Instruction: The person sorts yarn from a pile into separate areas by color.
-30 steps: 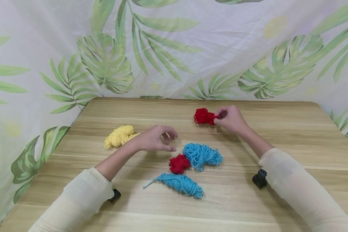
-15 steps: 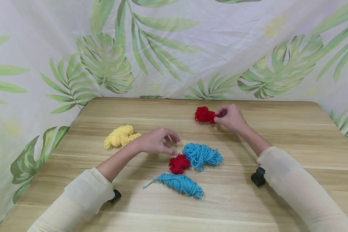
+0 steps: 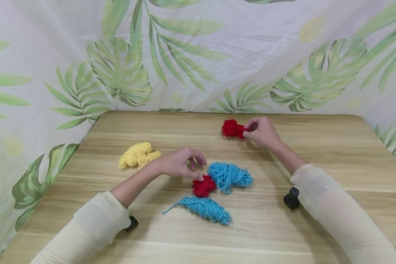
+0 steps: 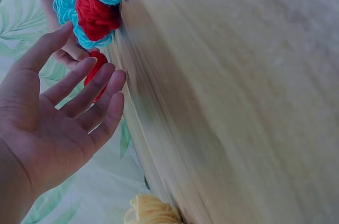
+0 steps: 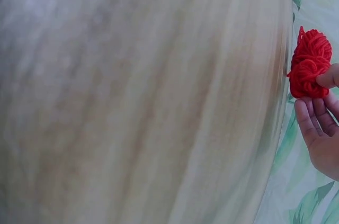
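My right hand (image 3: 262, 132) pinches one end of a red yarn bundle (image 3: 231, 128) near the back of the table; thumb and fingers also show on it in the right wrist view. With its fingers loosely bent and apart, my left hand (image 3: 181, 163) hovers by a second red yarn bundle (image 3: 203, 187), the thumb tip right at its upper edge. In the left wrist view this left palm (image 4: 58, 134) holds nothing. Against the second red bundle lies a looped blue yarn bundle (image 3: 230, 176). Nearer the front is a longer blue yarn bundle (image 3: 206, 209) with a loose tail.
Yellow yarn (image 3: 136, 154) lies to the left, partly behind the left forearm. The wooden table (image 3: 283, 234) runs back to a leaf-patterned cloth (image 3: 191, 55). Each sleeve has a small black wrist device (image 3: 292, 198) under it.
My right hand has shifted slightly toward the back with the red yarn bundle. My left hand has moved a little right and nearer the front, its thumb reaching the other red bundle.
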A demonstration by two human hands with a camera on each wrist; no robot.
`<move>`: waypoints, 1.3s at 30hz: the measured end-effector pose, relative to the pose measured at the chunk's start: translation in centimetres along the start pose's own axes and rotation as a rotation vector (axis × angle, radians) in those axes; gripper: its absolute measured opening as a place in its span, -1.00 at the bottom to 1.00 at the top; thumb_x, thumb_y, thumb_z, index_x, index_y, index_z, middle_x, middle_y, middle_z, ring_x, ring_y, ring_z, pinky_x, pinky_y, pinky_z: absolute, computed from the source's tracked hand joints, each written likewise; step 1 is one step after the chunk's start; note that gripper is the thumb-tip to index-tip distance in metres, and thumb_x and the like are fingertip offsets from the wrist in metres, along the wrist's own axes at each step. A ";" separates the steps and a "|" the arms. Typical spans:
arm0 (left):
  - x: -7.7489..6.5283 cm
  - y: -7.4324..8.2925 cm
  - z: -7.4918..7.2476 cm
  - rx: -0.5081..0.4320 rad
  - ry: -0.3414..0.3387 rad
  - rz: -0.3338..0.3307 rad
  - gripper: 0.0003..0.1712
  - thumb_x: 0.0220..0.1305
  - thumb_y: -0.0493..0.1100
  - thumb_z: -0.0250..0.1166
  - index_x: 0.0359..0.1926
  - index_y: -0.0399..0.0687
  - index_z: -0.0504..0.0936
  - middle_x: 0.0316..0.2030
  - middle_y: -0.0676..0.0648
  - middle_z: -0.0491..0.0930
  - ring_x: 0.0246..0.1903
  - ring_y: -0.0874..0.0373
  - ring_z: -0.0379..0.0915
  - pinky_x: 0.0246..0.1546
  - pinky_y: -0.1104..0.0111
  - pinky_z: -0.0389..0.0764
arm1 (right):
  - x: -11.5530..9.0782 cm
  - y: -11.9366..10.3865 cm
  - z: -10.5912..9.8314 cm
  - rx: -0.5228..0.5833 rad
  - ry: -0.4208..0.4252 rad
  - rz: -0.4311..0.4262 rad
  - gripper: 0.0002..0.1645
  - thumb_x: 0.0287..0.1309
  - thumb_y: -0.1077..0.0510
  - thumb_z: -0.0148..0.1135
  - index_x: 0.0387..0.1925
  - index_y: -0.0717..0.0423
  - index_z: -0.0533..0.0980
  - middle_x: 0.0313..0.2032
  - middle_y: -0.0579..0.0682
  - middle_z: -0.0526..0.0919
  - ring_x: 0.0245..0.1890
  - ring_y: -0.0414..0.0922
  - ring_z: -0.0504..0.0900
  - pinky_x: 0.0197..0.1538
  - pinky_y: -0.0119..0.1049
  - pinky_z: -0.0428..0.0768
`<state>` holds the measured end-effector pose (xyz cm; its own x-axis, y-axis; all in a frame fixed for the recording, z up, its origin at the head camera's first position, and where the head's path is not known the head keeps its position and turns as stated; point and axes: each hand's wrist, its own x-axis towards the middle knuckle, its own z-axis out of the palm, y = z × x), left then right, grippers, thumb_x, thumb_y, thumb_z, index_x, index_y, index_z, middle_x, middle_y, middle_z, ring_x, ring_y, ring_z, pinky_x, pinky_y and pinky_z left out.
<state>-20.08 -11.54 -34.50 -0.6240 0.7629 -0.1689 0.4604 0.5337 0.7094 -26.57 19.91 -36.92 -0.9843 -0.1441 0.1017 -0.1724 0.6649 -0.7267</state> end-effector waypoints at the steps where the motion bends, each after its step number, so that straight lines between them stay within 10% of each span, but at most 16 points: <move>1: 0.0 0.0 0.0 0.000 -0.003 0.000 -0.48 0.20 -0.13 0.55 0.09 -0.34 0.65 -0.09 -0.15 0.69 -0.17 0.04 0.62 -0.04 0.24 0.67 | 0.0 0.0 0.0 0.001 -0.001 0.002 -0.84 0.20 0.29 0.37 -0.24 0.35 0.64 -0.28 0.22 0.73 -0.25 0.05 0.65 -0.14 -0.24 0.56; 39: 0.3 1.0 1.3 0.014 -0.070 -0.014 -0.58 0.08 -0.10 0.64 -0.19 -0.21 0.62 -0.41 0.00 0.65 -0.41 0.27 0.54 -0.34 0.43 0.62 | 0.7 0.1 0.4 0.013 0.021 0.009 -0.82 0.21 0.28 0.40 -0.23 0.36 0.64 -0.27 0.23 0.73 -0.25 0.04 0.64 -0.12 -0.22 0.55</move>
<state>-19.02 -10.29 -34.77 -0.5849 0.7787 -0.2270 0.4611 0.5495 0.6967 -27.22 19.61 -37.16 -0.9864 -0.1225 0.1098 -0.1635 0.6563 -0.7366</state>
